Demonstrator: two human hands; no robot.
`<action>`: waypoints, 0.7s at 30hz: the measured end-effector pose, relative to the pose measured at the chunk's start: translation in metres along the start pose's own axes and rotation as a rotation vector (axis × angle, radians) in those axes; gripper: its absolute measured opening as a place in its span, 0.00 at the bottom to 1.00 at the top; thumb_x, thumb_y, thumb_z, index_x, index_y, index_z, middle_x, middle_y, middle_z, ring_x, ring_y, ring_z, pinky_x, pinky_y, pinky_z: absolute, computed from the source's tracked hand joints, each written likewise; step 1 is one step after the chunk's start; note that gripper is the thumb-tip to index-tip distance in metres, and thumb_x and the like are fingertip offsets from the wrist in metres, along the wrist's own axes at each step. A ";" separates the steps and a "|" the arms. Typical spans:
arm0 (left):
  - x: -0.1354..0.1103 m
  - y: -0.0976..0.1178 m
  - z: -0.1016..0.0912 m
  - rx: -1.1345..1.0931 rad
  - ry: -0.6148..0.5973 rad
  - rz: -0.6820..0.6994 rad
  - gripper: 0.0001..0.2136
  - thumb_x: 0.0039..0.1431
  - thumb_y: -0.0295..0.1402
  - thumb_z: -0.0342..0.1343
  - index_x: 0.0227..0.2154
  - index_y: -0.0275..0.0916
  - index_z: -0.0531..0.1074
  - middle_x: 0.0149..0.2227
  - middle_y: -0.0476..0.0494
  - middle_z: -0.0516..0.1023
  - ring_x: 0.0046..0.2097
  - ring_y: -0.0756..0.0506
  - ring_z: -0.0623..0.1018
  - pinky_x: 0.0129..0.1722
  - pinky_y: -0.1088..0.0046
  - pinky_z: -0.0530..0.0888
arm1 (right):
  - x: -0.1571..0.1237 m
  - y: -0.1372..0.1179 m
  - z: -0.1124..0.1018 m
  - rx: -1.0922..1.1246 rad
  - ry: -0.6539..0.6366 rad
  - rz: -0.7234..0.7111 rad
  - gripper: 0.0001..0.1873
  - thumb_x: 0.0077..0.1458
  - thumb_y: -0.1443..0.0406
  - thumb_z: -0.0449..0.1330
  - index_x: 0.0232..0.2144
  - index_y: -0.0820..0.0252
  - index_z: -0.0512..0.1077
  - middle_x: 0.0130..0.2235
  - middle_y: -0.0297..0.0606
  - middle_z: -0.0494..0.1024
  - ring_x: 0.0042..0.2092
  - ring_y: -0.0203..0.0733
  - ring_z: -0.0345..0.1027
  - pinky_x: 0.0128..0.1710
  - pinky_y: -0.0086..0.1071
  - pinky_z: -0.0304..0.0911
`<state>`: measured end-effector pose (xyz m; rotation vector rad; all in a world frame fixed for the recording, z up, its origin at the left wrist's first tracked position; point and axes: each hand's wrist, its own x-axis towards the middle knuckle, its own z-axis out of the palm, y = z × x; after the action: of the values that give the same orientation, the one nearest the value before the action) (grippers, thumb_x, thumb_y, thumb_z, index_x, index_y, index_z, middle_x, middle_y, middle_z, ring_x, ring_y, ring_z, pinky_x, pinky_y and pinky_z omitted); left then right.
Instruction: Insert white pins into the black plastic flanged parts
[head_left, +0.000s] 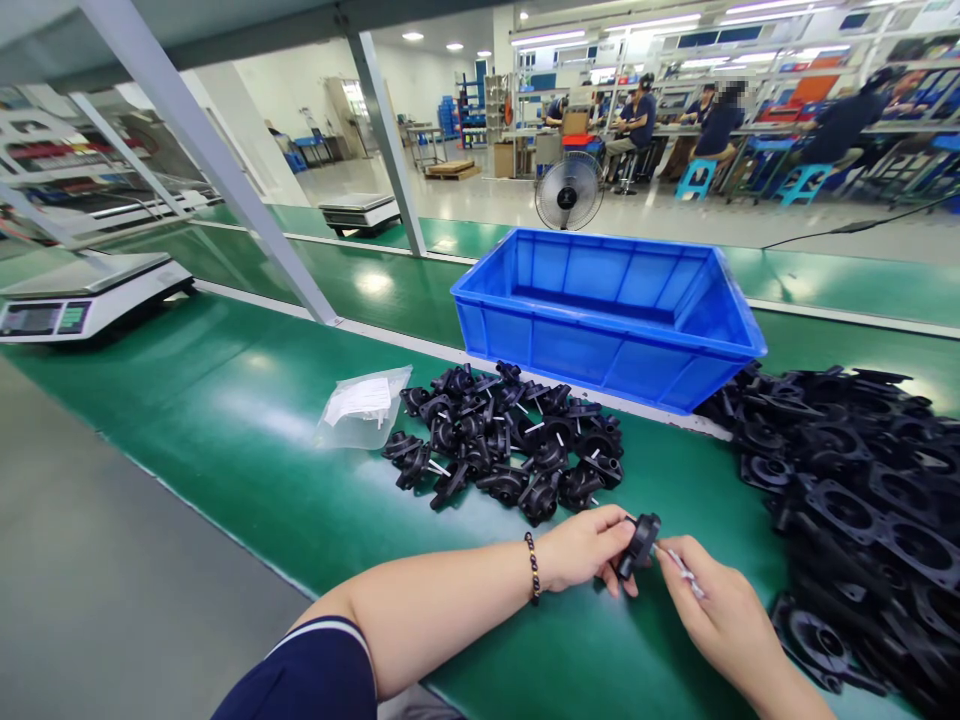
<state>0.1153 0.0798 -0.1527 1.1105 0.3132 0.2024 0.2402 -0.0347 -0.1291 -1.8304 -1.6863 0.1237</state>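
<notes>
Right now the left hand (592,548) is clamped on a black part (643,543) above the worktop (247,390), toward its near edge. Fingers together, the right hand (712,598) pinches a thin rod (689,577), its tip at the part. Beyond lies a pile (504,485) of similar parts; a blue bin (577,362) straddles the far edge.

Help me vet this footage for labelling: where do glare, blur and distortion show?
Head view: pale glare patches mark the green table; head view, left edge: the near scale looks stretched; head view, right edge: the pile of black parts looks smeared; head view, background: one co-worker's head is pixelated.
</notes>
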 end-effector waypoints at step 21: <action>-0.023 0.010 0.009 1.168 0.137 0.639 0.27 0.45 0.45 0.58 0.44 0.30 0.67 0.37 0.35 0.71 0.40 0.41 0.69 0.43 0.66 0.65 | 0.012 0.029 -0.004 0.507 0.375 0.426 0.21 0.54 0.51 0.51 0.32 0.65 0.65 0.19 0.32 0.56 0.20 0.27 0.50 0.18 0.21 0.49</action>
<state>0.0971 0.0694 -0.1370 2.3506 0.1709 0.7190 0.2691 -0.0246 -0.1360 -1.6609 -0.8913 0.3310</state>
